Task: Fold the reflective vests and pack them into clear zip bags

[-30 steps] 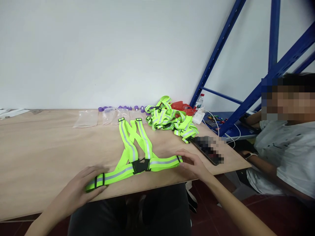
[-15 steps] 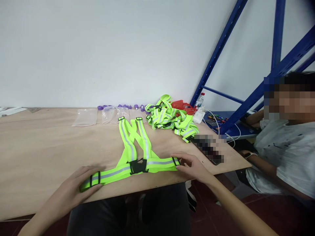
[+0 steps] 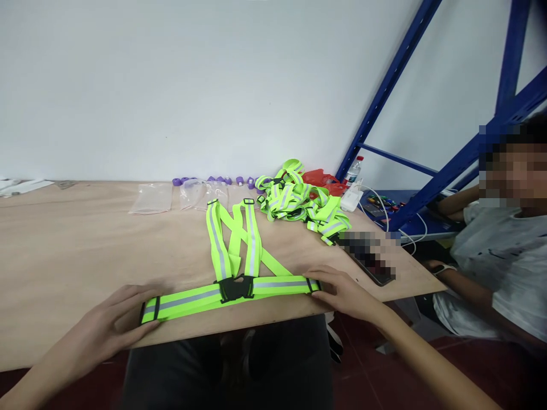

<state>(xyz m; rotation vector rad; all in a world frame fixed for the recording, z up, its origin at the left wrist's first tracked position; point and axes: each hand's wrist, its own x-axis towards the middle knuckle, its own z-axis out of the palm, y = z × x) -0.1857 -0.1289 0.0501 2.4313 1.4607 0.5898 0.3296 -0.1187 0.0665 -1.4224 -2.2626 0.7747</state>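
A neon-yellow reflective vest (image 3: 192, 299) made of elastic straps with silver stripes lies on the table near its front edge. Its waist strap runs crosswise, joined by a black buckle (image 3: 236, 288), and two shoulder straps reach away from me, with crossed straps between them. My left hand (image 3: 115, 316) grips the left end of the waist strap between fingers and thumb, beside a black slider. At the right end, my right hand (image 3: 339, 291) pinches the strap around another black slider. Further back lies a tangled heap of similar vests (image 3: 294, 199).
Clear plastic bags (image 3: 151, 198) and several purple items (image 3: 213, 180) lie along the wall. A phone (image 3: 370, 262), a red bag (image 3: 322, 181), a bottle (image 3: 354, 169) and white cables are at the right. Beyond the blue rack (image 3: 388, 91) sits another person (image 3: 504, 256).
My left hand has drawn the strap's left end further left, and the waist strap lies straighter and tauter. The shoulder straps have shifted slightly. The view has turned a little left.
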